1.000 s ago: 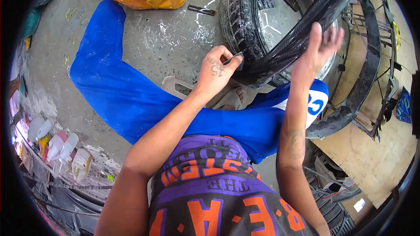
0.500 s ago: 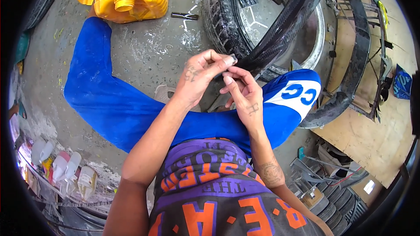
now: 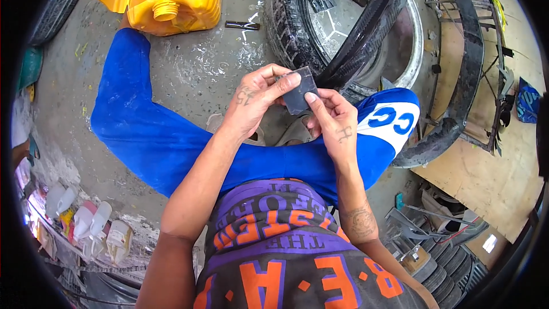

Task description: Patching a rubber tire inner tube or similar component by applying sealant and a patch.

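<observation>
A small dark grey square of sandpaper (image 3: 298, 96) is held in front of me, its flat face turned up. My left hand (image 3: 255, 103) pinches its upper left side, thumb on top. My right hand (image 3: 336, 119) grips the lower right edge between thumb and fingers, the other fingers curled beneath. Just beyond my hands, a long glossy black part with a woven carbon look (image 3: 366, 37) leans over a tyre (image 3: 281, 34) lying on the floor. Neither hand touches that part.
At the upper left stands a cut-open yellow jerrycan (image 3: 186, 14), with a short black strip (image 3: 242, 25) beside it on the wet floor. Large curved black parts (image 3: 472, 51) lie against a plywood sheet (image 3: 452, 191) on the right. Plastic bottles (image 3: 94, 223) gather at lower left.
The sandpaper, folded or seen edge-on before, now shows its flat square face. My right hand has shifted a little right, and both hands now grip the sheet's edges.
</observation>
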A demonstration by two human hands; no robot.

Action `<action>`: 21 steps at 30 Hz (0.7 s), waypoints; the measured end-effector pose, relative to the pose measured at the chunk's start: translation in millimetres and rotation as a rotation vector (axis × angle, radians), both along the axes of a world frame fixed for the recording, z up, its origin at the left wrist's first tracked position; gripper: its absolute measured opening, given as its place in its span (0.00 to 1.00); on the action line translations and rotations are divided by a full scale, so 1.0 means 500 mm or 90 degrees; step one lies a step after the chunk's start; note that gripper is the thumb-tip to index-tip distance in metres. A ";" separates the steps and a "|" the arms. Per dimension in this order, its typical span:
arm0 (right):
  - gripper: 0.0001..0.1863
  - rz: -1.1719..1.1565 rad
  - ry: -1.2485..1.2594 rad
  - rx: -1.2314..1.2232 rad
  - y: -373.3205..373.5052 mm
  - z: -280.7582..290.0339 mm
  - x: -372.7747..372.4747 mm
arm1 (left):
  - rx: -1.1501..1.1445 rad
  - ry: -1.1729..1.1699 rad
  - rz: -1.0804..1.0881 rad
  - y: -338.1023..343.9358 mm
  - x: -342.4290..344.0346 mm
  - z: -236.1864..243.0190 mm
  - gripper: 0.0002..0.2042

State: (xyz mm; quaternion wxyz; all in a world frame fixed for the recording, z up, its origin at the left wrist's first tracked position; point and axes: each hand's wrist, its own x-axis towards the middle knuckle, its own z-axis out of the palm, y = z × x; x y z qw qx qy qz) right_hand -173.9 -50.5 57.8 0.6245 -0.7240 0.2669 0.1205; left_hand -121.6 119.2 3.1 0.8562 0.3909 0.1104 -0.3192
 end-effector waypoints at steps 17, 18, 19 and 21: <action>0.18 0.145 -0.022 0.024 -0.013 0.018 0.014 | 0.246 -0.322 -0.132 0.056 0.037 0.043 0.17; 0.17 0.125 -0.024 0.027 -0.011 0.016 0.012 | 0.342 -0.405 -0.138 0.057 0.040 0.047 0.16; 0.16 0.108 -0.026 0.032 -0.005 0.011 0.012 | 0.443 -0.487 -0.142 0.060 0.041 0.050 0.15; 0.15 0.093 -0.029 0.037 0.003 0.015 0.014 | 0.359 -0.455 -0.094 0.054 0.034 0.027 0.13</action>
